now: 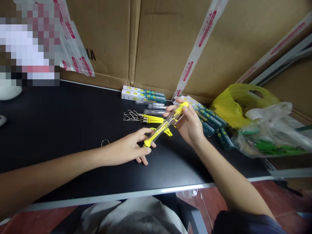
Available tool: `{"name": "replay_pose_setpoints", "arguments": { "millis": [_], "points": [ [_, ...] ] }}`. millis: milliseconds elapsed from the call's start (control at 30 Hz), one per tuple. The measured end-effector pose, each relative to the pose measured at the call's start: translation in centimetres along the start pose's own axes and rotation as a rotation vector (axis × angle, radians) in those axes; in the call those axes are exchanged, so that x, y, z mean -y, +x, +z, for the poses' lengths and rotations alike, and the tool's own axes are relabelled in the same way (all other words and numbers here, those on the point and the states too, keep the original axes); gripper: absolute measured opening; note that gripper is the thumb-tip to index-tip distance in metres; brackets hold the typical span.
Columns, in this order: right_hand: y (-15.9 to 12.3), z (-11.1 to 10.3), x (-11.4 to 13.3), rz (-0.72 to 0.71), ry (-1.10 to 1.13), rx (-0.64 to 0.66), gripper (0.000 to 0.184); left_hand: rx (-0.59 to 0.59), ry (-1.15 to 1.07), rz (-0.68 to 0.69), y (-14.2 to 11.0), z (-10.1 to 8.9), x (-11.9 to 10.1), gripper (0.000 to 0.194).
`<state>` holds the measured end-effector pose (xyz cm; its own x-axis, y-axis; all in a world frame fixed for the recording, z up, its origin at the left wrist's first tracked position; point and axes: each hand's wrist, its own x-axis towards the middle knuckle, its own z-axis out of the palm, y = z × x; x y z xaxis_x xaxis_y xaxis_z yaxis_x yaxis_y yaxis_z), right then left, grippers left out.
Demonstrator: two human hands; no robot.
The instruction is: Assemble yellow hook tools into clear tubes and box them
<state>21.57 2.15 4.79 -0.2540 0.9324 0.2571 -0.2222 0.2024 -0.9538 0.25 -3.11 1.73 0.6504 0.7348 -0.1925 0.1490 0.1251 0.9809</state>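
Observation:
A spring scale [159,129] with a clear tube and yellow ends slants up to the right above the black table. At its upper yellow end, my right hand [191,126] is closed with thumb and fingers around it. The thumb and fingers of my left hand [133,146] pinch the lower yellow end. Behind the hands lie several yellow scale parts [153,119] with metal hooks [131,115] at their left. A few loose yellow pieces [167,131] are close to the tube. Clear empty tubes [154,112] rest farther back.
White and teal boxes [143,95] lie at the back, with more boxes [209,113] right of my right hand. A yellow plastic bag [226,100] and a clear bag [275,133] sit at the right. Large cardboard [161,48] stands behind the black table [60,120]. A wire hook [105,141] lies by my left forearm.

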Motion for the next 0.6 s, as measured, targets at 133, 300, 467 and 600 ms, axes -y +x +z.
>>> {"name": "replay_pose_setpoints", "arguments": {
  "millis": [133, 300, 467, 600],
  "points": [
    [0.6, -1.0, 0.4, -0.04, -0.017, -0.031, 0.028, -0.001, -0.001, -0.005, 0.0, 0.0, 0.2, 0.049],
    [1.8, -3.1, 1.6, -0.146, -0.037, -0.152, 0.028, -0.019, 0.007, 0.012, 0.0, -0.3, 0.2, 0.049],
    [1.0, -1.7, 0.9, -0.072, 0.002, -0.082, 0.027, -0.152, -0.008, 0.086, 0.2, -0.7, -0.1, 0.049],
    [-0.5, 0.6, -0.1, 0.009, 0.078, 0.01, 0.019, -0.165, 0.034, 0.092, 0.4, -0.8, 0.2, 0.05]
  ]
}}
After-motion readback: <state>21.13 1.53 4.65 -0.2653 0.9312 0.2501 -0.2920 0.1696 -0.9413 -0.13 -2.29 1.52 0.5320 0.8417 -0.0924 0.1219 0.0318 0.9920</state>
